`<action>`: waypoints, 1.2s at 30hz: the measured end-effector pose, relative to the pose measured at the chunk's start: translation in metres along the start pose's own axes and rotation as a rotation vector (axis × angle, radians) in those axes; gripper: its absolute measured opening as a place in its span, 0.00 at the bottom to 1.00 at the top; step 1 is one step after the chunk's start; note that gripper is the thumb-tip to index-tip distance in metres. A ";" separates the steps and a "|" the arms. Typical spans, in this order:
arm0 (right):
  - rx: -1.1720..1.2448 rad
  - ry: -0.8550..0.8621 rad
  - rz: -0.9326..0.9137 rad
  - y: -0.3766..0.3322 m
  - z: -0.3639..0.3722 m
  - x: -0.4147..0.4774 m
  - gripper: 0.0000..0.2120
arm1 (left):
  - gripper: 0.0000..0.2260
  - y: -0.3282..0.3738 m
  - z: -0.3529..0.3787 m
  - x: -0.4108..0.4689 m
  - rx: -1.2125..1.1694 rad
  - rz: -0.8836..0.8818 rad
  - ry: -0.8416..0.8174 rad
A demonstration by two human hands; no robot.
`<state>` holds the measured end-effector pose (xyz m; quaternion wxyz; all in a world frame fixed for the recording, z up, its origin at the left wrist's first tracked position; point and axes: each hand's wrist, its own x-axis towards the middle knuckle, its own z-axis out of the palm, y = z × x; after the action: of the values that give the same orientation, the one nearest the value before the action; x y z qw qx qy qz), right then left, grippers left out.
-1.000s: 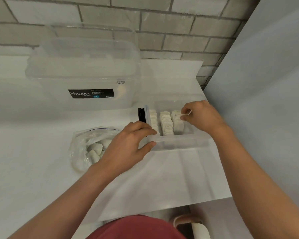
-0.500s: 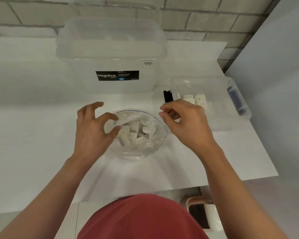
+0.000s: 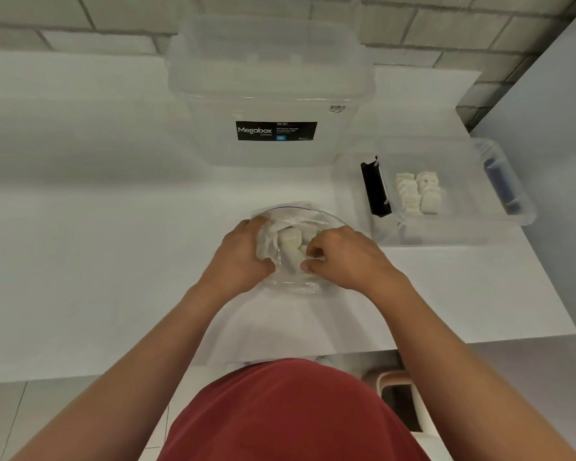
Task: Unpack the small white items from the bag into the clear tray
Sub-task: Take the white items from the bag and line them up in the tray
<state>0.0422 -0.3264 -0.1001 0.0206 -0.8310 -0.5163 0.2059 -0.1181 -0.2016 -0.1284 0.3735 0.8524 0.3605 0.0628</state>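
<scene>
A clear zip bag (image 3: 300, 216) lies open on the white table in the middle, with several small white items (image 3: 290, 247) inside. My left hand (image 3: 238, 257) grips the bag's left edge, fingers curled over the plastic. My right hand (image 3: 343, 257) reaches into the bag's mouth, its fingertips pinching at a white item. To the right stands the clear tray (image 3: 463, 224), holding two short rows of white items (image 3: 418, 194); a black latch (image 3: 373, 188) sits at its left end and a blue one (image 3: 501, 184) at its right.
A large clear lidded Megabox storage box (image 3: 270, 94) stands behind the bag, against the brick wall. The table's front edge (image 3: 446, 347) runs close to my body. A grey panel (image 3: 552, 128) borders the table on the right.
Both hands left the tray and came to the bag. The left one closed on the bag's edge; the right one went from hovering above the opening to reaching inside. The view shifted left.
</scene>
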 end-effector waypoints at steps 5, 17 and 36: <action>0.123 0.044 0.040 -0.006 0.006 -0.004 0.07 | 0.36 0.002 0.009 -0.006 -0.110 -0.004 0.013; -0.051 0.051 0.177 -0.023 0.017 -0.002 0.13 | 0.33 -0.001 0.009 -0.009 -0.011 0.136 0.041; -0.170 0.215 -0.339 -0.047 -0.117 -0.038 0.13 | 0.15 0.056 -0.034 -0.007 -0.583 0.140 -0.214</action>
<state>0.0301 -0.3160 0.0306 0.0398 -0.7484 -0.6588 0.0655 -0.1045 -0.2121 -0.0650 0.6326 0.7339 0.2266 0.0991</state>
